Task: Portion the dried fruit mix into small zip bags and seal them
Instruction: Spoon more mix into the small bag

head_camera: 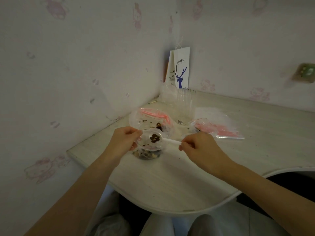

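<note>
My left hand (123, 141) pinches the open mouth of a small clear zip bag (148, 151) that stands on the table with dried fruit mix in its bottom. My right hand (198, 148) pinches the handle of a white plastic spoon (170, 141). The spoon's bowl holds a few dark fruit pieces (154, 138) right over the bag's mouth. Behind the bag sits a clear plastic bowl (136, 119) with some dark fruit and pink-strip zip bags in it.
A heap of small zip bags with pink strips (219, 131) lies to the right. A stack of clear cups (185, 106) and a white paper coffee bag (181, 70) stand in the far corner. The pale table's curved front edge (170, 211) is close to my lap.
</note>
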